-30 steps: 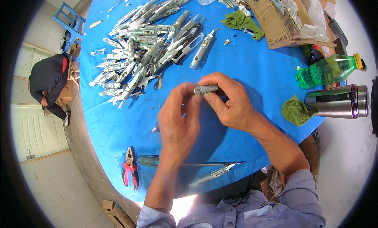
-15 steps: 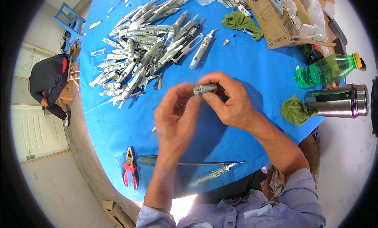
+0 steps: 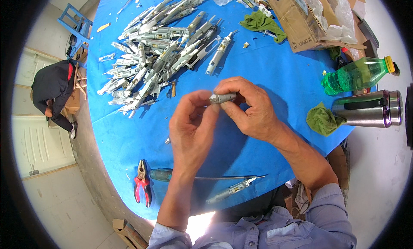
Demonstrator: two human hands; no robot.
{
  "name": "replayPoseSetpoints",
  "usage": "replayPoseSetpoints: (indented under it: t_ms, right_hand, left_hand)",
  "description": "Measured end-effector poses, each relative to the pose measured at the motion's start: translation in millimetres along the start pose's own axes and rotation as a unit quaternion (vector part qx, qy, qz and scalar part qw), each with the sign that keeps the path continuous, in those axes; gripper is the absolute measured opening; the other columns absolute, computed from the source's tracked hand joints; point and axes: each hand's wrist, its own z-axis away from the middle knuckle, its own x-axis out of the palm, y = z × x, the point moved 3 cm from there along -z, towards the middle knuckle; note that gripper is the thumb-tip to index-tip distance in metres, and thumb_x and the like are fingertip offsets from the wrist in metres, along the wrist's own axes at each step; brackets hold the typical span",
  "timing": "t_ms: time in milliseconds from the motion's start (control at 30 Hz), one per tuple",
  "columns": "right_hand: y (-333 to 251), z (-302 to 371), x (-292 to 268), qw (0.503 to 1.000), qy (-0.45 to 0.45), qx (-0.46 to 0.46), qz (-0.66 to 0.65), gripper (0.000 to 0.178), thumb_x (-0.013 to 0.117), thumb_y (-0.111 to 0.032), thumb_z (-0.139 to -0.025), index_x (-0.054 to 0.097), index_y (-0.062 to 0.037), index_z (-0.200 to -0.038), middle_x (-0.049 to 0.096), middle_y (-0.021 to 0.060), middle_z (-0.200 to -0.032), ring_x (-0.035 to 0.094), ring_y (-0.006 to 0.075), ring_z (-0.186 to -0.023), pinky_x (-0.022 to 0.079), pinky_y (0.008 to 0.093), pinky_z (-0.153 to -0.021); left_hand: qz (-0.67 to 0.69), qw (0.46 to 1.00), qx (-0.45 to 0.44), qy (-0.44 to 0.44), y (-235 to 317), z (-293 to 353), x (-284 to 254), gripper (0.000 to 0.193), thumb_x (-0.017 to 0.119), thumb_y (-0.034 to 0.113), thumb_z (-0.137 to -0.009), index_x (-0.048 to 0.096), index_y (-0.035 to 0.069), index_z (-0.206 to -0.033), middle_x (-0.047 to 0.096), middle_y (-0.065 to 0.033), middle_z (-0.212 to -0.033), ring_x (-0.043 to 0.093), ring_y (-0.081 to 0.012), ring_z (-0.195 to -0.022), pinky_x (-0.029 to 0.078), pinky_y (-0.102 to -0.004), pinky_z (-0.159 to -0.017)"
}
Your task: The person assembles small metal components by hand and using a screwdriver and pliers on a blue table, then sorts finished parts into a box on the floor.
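Between my two hands is a short grey metal cylinder (image 3: 223, 98), held level above the blue cloth. My right hand (image 3: 251, 109) pinches it between thumb and fingers from the right. The thumb and forefinger of my left hand (image 3: 191, 124) close on its left end, slightly smeared by motion. Beneath my left forearm lies a long screwdriver (image 3: 161, 175) with a dark green handle. Red-and-black pliers (image 3: 142, 184) lie to the left of it. A slim silver mechanical assembly (image 3: 234, 190) rests near the table's front edge, beside the screwdriver shaft.
A large heap of similar grey metal assemblies (image 3: 150, 55) covers the far left of the blue-covered table (image 3: 129, 141). Along the right stand a cardboard box (image 3: 297, 25), a green bottle (image 3: 357, 77), a steel flask (image 3: 365, 109) and a green rag (image 3: 322, 120). Another person (image 3: 53, 89) sits bent over at left.
The metal cylinder has turned slightly in my fingers, and both hands stay in nearly the same place. The tools and the heap lie as before.
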Motion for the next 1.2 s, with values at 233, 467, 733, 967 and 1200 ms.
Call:
replayPoseSetpoints:
  t_ms: [233,467,733,967,1200]
  right_hand:
    - [1.4,-0.1,0.2,1.000,0.000,-0.001,0.002,0.028,0.072,0.006,-0.088,0.064,-0.0041,-0.112,0.070,0.0105,-0.111,0.071,0.0212,-0.089,0.058,0.0309,-0.066]
    - [-3.0,-2.6,-1.6,1.000,-0.003,-0.009,0.026,0.027,0.072,0.007,-0.087,0.065,-0.0043,-0.111,0.069,0.0106,-0.111,0.071,0.0224,-0.089,0.057,0.0305,-0.066]
    - [-2.2,-0.9,0.5,1.000,-0.015,0.004,0.022,0.024,0.068,-0.001,-0.096,0.066,-0.0011,-0.120,0.071,0.0142,-0.103,0.071,0.0239,-0.083,0.057,0.0334,-0.070]
    - [-0.3,0.9,1.7,0.998,-0.031,0.050,-0.034,0.023,0.063,-0.009,-0.102,0.066,0.0030,-0.122,0.071,0.0168,-0.102,0.070,0.0269,-0.082,0.056,0.0361,-0.071]
    - [1.4,-1.0,0.2,0.999,-0.039,-0.012,0.010,0.024,0.061,-0.010,-0.103,0.065,0.0059,-0.121,0.069,0.0173,-0.101,0.068,0.0309,-0.085,0.055,0.0389,-0.074]
  left_hand:
    - [0.002,1.000,-0.008,-0.007,0.6,-0.2,-1.8,0.028,0.074,0.011,-0.100,0.065,-0.001,-0.124,0.073,-0.0055,-0.103,0.067,-0.0088,-0.082,0.053,-0.0220,-0.066]
    - [-0.036,0.999,0.002,-0.001,2.7,0.5,-3.4,0.027,0.073,0.011,-0.100,0.067,-0.002,-0.123,0.073,-0.0059,-0.102,0.067,-0.0089,-0.081,0.054,-0.0224,-0.066]
    - [-0.041,0.999,0.018,0.017,9.7,0.9,-0.4,0.022,0.073,0.005,-0.097,0.069,-0.001,-0.118,0.073,-0.0038,-0.099,0.064,-0.0056,-0.078,0.051,-0.0205,-0.066]
    - [-0.020,0.999,0.013,0.030,12.8,1.6,1.7,0.021,0.071,0.002,-0.097,0.070,-0.001,-0.117,0.074,-0.0042,-0.098,0.065,-0.0056,-0.079,0.051,-0.0204,-0.067]
    - [-0.050,0.998,0.018,0.023,10.7,1.5,-1.1,0.025,0.072,0.012,-0.101,0.070,-0.002,-0.121,0.072,-0.0040,-0.099,0.063,-0.0066,-0.078,0.051,-0.0209,-0.064]
